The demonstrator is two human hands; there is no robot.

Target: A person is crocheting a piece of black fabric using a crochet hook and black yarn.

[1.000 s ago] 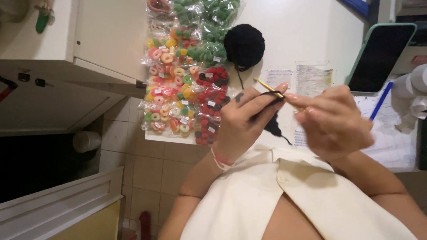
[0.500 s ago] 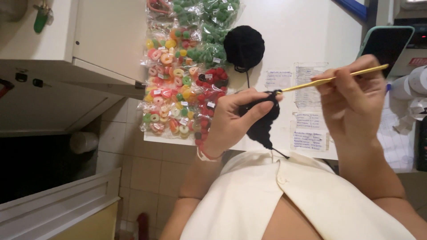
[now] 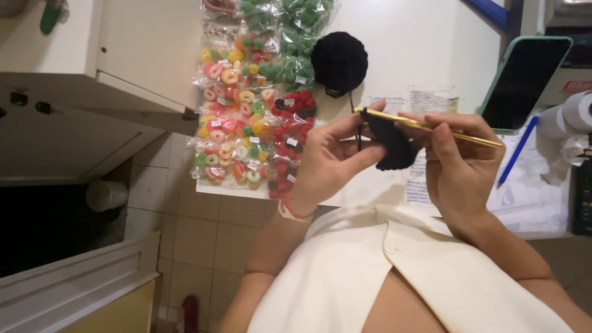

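While left hand point(image 3: 330, 157) pinches black crochet piece point(image 3: 390, 143), right hand point(image 3: 459, 163) grips yellow hook point(image 3: 431, 127).

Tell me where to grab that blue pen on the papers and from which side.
Take the blue pen around its middle, coming from above with fingers across its thin barrel. It lies flat and slanted on the papers, clear of the right hand, with the phone close by its upper end.

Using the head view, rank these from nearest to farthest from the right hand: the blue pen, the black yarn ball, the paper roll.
From the right hand:
1. Blue pen, just beyond it on the papers, to its right.
2. Paper roll, at the frame's right edge.
3. Black yarn ball, up and left, next to the candy bags.
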